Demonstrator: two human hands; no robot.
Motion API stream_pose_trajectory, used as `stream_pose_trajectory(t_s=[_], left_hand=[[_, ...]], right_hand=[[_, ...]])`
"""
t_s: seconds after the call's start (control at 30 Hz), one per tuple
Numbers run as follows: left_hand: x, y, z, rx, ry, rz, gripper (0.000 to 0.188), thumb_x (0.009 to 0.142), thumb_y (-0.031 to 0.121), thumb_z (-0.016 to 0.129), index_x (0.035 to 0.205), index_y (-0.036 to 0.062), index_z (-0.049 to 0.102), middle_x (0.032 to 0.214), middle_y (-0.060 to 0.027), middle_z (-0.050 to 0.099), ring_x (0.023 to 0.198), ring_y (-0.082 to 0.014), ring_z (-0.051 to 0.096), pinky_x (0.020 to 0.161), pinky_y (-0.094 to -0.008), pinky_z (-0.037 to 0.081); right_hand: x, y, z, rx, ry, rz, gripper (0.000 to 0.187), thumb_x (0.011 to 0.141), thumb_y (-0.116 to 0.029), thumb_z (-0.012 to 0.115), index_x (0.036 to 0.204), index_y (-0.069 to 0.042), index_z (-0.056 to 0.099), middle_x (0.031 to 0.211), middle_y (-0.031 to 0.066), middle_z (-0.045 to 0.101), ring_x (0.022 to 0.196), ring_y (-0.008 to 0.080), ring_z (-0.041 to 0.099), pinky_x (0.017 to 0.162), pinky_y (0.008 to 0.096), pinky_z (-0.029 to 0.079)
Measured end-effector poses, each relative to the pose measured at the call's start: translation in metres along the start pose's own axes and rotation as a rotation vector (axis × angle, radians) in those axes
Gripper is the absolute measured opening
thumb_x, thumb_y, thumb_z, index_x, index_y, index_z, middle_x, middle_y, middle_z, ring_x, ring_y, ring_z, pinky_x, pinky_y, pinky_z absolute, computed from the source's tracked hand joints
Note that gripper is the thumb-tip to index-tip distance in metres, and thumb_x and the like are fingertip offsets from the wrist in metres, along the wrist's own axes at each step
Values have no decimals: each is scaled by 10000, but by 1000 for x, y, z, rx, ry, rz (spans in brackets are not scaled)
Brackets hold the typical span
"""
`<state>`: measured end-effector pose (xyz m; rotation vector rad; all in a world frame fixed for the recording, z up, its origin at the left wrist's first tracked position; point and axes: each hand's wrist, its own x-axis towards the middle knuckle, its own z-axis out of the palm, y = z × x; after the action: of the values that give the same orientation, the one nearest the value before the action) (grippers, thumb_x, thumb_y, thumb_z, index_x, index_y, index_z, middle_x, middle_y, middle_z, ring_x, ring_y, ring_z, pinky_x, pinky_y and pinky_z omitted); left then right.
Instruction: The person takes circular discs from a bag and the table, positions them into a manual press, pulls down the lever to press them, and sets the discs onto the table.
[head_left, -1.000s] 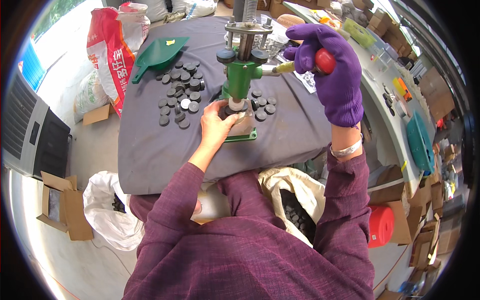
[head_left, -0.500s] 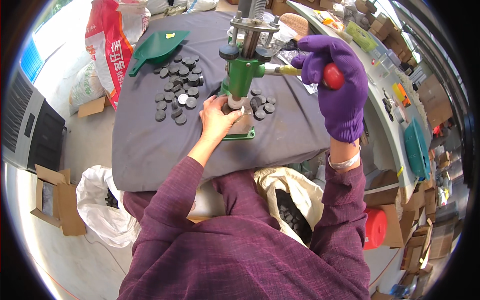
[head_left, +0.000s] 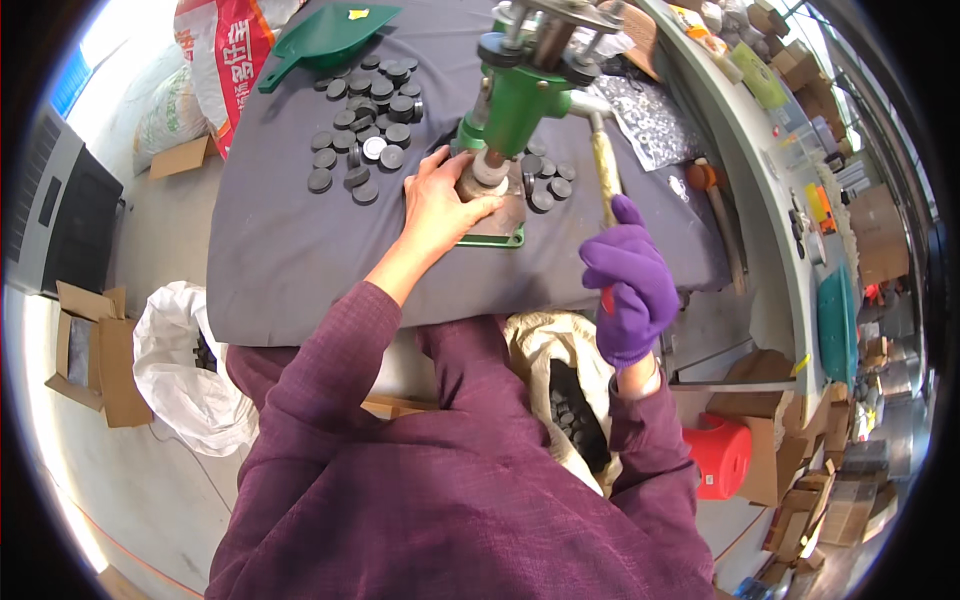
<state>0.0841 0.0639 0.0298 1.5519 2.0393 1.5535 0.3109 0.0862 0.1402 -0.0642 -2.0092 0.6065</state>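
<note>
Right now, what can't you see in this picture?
Head view only:
- The piece under the green press: the left hand covers it.
- The lever's knob: hidden inside the gloved right hand.
- The press top: cut off by the upper edge.
- The bag's contents: too dark and small.

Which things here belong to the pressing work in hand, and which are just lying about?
In use: green hand press; its lever, gripped by the gloved right hand; bare left hand at the press base; dark round discs.

Lying about: green scoop; white bag; red stool; cardboard box.
</note>
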Motion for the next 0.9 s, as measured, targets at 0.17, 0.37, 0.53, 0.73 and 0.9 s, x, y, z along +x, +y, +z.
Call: stream_pose_trajectory(t_s=[0.17, 0.37, 0.53, 0.73, 0.9], left_hand=[[-4, 1, -3, 38, -25, -32, 716, 650, 424, 810, 1249, 84, 616, 1285, -215, 569, 1319, -335, 425, 1030, -474, 321], [-6, 3, -3, 107, -45, -10, 732, 642, 454, 816, 1253, 102, 619, 1331, -251, 527, 1281, -355, 476, 1056, -467, 360], [-4, -4, -1, 12, -35, -29, 712, 657, 447, 806, 1253, 104, 620, 1295, -212, 563, 1323, -329, 423, 1040, -476, 312], [3, 4, -1, 18, -1, 7, 706, 637, 445, 816, 1224, 98, 635, 1281, -218, 573, 1316, -335, 431, 1017, -472, 330], [1, -5, -1, 65, 26, 35, 714, 639, 458, 806, 1224, 88, 634, 1301, -226, 549, 1273, -327, 463, 1017, -459, 328]], right_hand=[[6, -4, -6, 0, -112, -4, 267, 823, -151, 517, 961, 1, 688, 686, 52, 589, 739, 211, 614, 1040, 506, 397], [44, -35, -18, 244, 65, 212, 291, 902, -60, 431, 1033, 61, 660, 730, 64, 603, 675, 145, 586, 910, 361, 479], [88, -37, -29, 307, 34, 319, 321, 927, -79, 415, 1091, 83, 639, 751, 83, 612, 696, 130, 580, 686, 284, 472], [23, -31, -20, 4, 61, 410, 318, 930, -79, 398, 1074, 55, 648, 751, 57, 610, 698, 143, 577, 912, 368, 494], [-2, -6, 0, -63, -43, 9, 286, 753, -36, 507, 968, -24, 695, 679, 45, 597, 693, 219, 594, 1005, 505, 433]])
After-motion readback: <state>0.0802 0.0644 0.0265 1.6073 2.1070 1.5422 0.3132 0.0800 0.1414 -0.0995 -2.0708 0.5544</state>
